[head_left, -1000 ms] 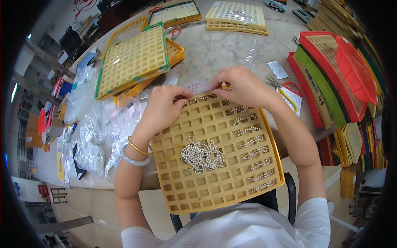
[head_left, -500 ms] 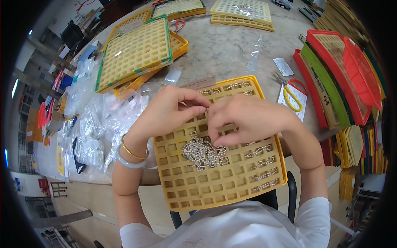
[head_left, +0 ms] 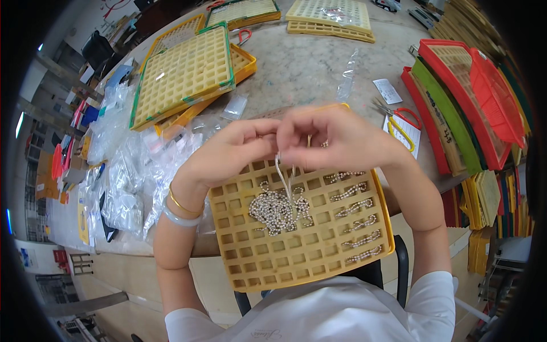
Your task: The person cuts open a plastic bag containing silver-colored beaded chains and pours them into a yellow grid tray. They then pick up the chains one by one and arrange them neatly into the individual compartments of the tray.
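Note:
A yellow-rimmed tray (head_left: pixel 393 242) with a tan insert of square pockets leans toward me. A heap of silvery bead chains (head_left: pixel 276 211) lies on its middle. Short bead chains (head_left: pixel 357 223) sit in a column of pockets along the right side. Over the tray's far half, my left hand (head_left: pixel 231 149) and my right hand (head_left: pixel 327 139) meet, fingers pinched together. A shiny strand of bead chain (head_left: pixel 284 178) hangs blurred from their fingertips toward the heap. The exact grip of each hand is partly hidden, and the right fingers are smeared by motion.
Left of the tray lie clear plastic bags (head_left: pixel 122 199), with stacked pocket trays (head_left: pixel 185 68) behind them. Yellow- and red-handled scissors (head_left: pixel 403 128) rest on paper at the right. Beyond stand red and green trays (head_left: pixel 444 108). More trays (head_left: pixel 330 20) sit at the back.
Both hands have come together and the right has lifted off the heap. A strand of bead chain now dangles from the fingertips. More filled pockets on the right are uncovered.

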Action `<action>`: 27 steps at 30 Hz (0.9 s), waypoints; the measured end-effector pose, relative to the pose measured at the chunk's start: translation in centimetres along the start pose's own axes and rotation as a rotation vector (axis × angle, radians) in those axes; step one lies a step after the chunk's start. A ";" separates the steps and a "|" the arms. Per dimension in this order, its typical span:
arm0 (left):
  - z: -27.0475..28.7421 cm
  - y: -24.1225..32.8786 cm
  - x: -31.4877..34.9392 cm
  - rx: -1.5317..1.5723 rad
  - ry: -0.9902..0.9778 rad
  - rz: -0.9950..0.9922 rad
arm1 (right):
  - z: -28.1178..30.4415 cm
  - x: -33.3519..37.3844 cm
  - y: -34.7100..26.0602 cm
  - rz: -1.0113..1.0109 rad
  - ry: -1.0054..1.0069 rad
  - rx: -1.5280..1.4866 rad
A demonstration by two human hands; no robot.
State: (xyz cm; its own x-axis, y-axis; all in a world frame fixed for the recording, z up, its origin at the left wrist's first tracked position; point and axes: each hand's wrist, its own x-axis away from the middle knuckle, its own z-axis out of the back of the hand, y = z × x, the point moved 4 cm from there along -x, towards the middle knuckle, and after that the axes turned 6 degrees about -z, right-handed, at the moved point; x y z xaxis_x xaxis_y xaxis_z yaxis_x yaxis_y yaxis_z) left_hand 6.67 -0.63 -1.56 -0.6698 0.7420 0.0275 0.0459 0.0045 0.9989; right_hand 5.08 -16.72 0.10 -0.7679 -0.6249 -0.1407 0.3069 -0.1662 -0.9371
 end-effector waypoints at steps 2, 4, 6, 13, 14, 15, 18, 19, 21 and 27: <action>0.3 -0.5 -0.1 0.235 0.008 0.082 | 0.6 -0.4 0.7 -0.131 0.020 -0.165; 0.5 -1.1 -0.3 0.326 0.015 0.107 | 1.0 -0.6 1.2 -0.205 0.042 -0.220; 0.8 -1.6 -0.5 0.269 0.025 0.072 | 1.6 -1.1 2.1 -0.164 0.120 -0.108; 2.6 -0.6 -0.6 -0.590 0.308 0.014 | 3.5 -1.8 4.8 -0.186 0.174 0.238; 2.7 -0.8 -0.5 -0.660 0.331 -0.007 | 3.6 -1.8 4.8 -0.232 0.145 0.317; 2.7 -0.8 -0.5 -0.727 0.352 -0.029 | 3.5 -1.6 4.6 -0.249 0.116 0.379; 1.7 -0.5 -0.3 -0.820 0.301 -0.004 | 3.2 -1.2 4.5 -0.266 0.063 0.532; 1.3 -0.5 -0.3 -0.820 0.302 -0.005 | 3.1 -1.1 4.8 -0.249 0.067 0.562; 0.8 -0.6 -0.2 -0.818 0.304 -0.007 | 3.1 -0.9 5.2 -0.226 0.093 0.606; 1.6 0.4 0.2 -0.846 0.338 -0.074 | 2.8 -0.7 3.1 -0.181 0.099 0.623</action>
State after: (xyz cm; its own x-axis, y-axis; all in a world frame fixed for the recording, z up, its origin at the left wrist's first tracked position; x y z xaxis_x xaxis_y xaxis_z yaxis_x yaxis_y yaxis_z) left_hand 7.71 0.60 -1.20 -0.8369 0.5231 -0.1613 -0.4751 -0.5475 0.6889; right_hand 8.13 -18.92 -1.84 -0.8772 -0.4770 -0.0548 0.4131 -0.6916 -0.5924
